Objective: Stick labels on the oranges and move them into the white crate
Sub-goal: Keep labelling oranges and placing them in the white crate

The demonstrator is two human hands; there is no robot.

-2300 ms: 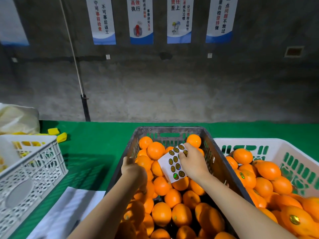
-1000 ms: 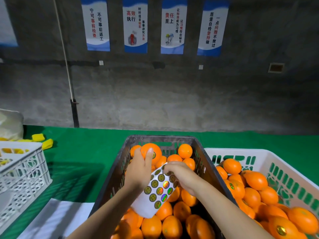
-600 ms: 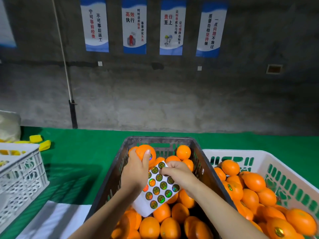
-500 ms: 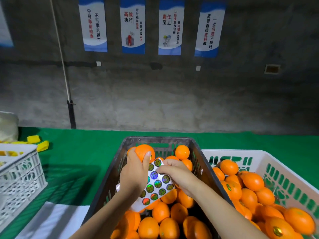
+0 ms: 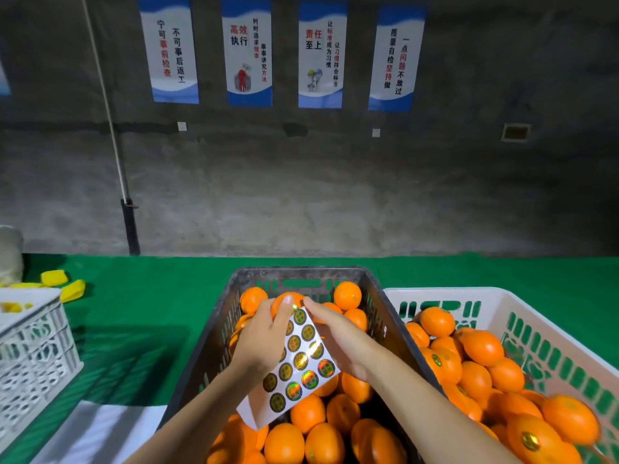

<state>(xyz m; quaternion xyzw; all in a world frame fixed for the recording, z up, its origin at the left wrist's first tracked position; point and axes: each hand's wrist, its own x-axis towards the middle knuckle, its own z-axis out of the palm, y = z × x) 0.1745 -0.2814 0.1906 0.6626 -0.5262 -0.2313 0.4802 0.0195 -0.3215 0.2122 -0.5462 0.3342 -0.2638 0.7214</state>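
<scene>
An orange (image 5: 294,295) is gripped by the left hand (image 5: 264,339) above the dark crate (image 5: 301,271). The label sheet (image 5: 301,360) is pinched at its 12 o'clock end by the right hand (image 5: 338,339). The white crate (image 5: 435,291) is set just beside the dark one, at 3 o'clock.

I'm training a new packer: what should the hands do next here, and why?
Probably carry the orange in the left hand rightward into the white crate: a shiny label seems already stuck beside the thumb; the right hand holds the label sheet.
</scene>
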